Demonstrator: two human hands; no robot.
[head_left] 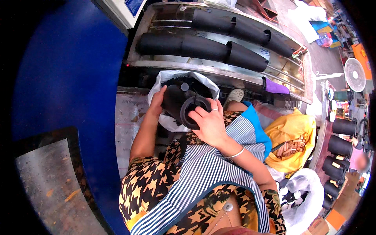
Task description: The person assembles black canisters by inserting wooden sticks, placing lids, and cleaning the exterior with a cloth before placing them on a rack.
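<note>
Over an open white sack (211,85) with black pieces inside, I hold a hollow black cylinder (172,102) with a thick round rim, its opening turned toward me. My left hand (158,100) grips its left side, most of those fingers hidden behind it. At the rim, my right hand (210,122) is closed with the fingers curled over the edge and partly into the opening. A small grey disc (184,87) shows at the cylinder's upper side; I cannot make out whether it is attached.
Long black tubes (203,49) lie on metal rods in a trough ahead. A blue panel (74,78) rises at the left. On the right are a yellow sack (290,125) with brown pieces, a white sack (313,196), a row of black cylinders (338,145) and a fan (354,74).
</note>
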